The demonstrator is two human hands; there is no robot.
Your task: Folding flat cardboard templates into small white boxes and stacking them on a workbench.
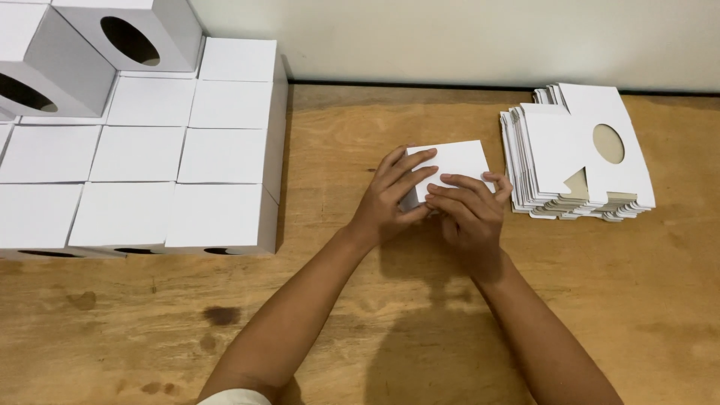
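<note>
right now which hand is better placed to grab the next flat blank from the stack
Right, probably. The right hand sits on the side of the white box nearest the stack of flat box blanks, its fingertips close to the stack's edge. The left hand grips the box's far side, so it would have to cross over.

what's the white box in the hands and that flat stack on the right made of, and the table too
The box held by the left hand and right hand looks like thin matte white card, creased sharply. The stack of flat blanks seems the same card: die-cut oval holes, greyish-brown reverse showing through. The table looks like unvarnished wood or plywood: visible grain, dark stains.
</note>
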